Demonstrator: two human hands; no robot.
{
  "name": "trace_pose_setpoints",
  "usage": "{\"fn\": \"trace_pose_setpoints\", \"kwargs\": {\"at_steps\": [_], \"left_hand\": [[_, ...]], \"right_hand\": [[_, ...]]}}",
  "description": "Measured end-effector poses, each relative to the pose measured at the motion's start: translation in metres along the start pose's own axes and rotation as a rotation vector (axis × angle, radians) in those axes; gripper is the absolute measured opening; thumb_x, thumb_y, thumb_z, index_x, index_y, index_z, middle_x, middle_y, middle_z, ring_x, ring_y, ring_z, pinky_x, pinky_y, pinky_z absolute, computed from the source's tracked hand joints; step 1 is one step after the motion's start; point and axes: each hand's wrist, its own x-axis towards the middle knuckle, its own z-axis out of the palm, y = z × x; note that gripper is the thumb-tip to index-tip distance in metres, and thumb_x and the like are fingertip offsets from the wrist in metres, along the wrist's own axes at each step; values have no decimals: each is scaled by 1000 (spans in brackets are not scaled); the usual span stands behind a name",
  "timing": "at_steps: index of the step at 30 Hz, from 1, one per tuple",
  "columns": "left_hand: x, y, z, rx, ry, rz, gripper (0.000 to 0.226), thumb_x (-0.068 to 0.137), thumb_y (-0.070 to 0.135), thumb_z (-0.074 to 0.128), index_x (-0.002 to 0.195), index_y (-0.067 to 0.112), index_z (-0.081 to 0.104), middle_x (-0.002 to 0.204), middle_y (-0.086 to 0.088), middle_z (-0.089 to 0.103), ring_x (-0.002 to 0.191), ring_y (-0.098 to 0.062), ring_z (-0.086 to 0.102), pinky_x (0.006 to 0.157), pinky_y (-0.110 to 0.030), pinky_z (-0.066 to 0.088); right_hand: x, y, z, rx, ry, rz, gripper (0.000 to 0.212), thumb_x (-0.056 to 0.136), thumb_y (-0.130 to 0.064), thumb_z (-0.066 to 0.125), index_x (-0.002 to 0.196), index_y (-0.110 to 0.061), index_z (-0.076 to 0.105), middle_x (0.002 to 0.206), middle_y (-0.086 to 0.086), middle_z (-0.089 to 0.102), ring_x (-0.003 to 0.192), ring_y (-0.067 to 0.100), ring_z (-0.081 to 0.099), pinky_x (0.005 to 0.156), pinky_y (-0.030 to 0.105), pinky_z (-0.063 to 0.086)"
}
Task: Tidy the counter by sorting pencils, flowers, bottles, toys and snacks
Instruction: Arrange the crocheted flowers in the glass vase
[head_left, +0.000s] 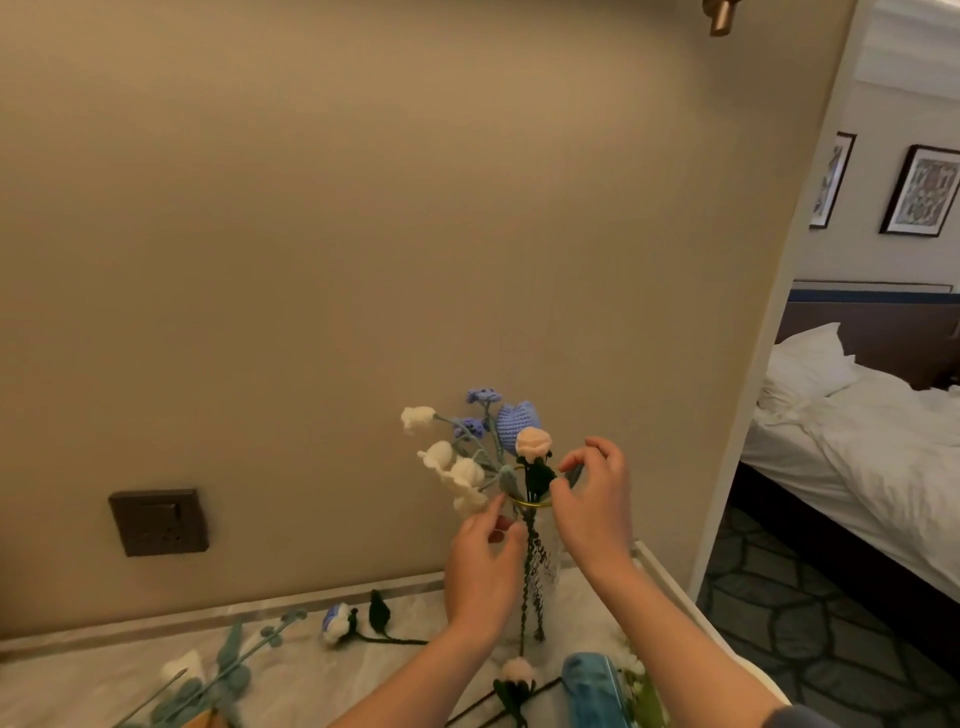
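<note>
My left hand (485, 566) curls round the neck of the glass vase (543, 566), just under its gold rim, while my right hand (595, 504) pinches a grey-blue leaf (574, 474) above that rim. Between my hands, the bunch (511, 421) already stands in the vase, so I judge the flower sorting about half done. Left of my left hand a blue-and-white bud (336, 623) and a green sprig (234, 662) lie on the table (363, 680), and a pink flower (518, 669) lies under my forearms. Below my right wrist, a blue object (592, 691) is cut off; I cannot tell what it is. I see no pencils or snacks here.
</note>
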Motion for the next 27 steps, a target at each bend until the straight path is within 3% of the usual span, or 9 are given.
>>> {"fn": "trace_pose_setpoints", "kwargs": {"at_steps": [4, 7, 11, 16, 22, 27], "left_hand": [[-5, -4, -14, -93, 1, -32, 29, 94, 28, 56, 122, 36, 59, 110, 14, 61, 94, 5, 56, 76, -14, 44], [-10, -6, -30, -171, 21, -43, 18, 93, 27, 58, 103, 41, 63, 100, 14, 66, 92, -2, 61, 78, -22, 50], [-17, -14, -59, -239, 90, -92, 14, 92, 25, 58, 99, 35, 65, 90, 5, 67, 86, -13, 63, 77, -34, 55], [-24, -38, -109, -268, 153, -157, 13, 92, 21, 57, 97, 30, 65, 88, -3, 65, 82, -18, 61, 76, -38, 53], [-29, -81, -178, -169, 170, -246, 17, 92, 18, 57, 93, 34, 63, 90, 4, 66, 85, -12, 64, 72, -26, 52], [-31, -119, -228, -49, 119, -305, 16, 90, 10, 59, 91, 25, 65, 85, 2, 65, 79, -14, 62, 66, -22, 47]], "right_hand": [[-15, -2, -4, 38, 64, -41, 18, 80, -2, 61, 80, -19, 55, 119, -1, 50, 121, 14, 43, 95, 24, 29], [-28, -13, -5, 120, 127, -119, 20, 79, 3, 58, 81, -17, 55, 101, -4, 51, 99, 13, 51, 80, 21, 39], [-49, -41, 6, 255, 111, -270, 21, 81, 7, 54, 80, -14, 55, 82, -3, 53, 72, 12, 50, 63, 27, 43], [-77, -71, 44, 288, -121, -343, 21, 83, 2, 56, 85, -19, 58, 81, -6, 58, 72, 8, 54, 63, 20, 44], [-104, -91, 109, 265, -413, -199, 21, 87, -8, 57, 84, -28, 61, 84, -14, 62, 78, 2, 57, 66, 17, 46], [-136, -88, 162, 104, -738, -48, 18, 86, -18, 61, 79, -35, 61, 78, -14, 65, 73, 5, 61, 64, 24, 47]]}}
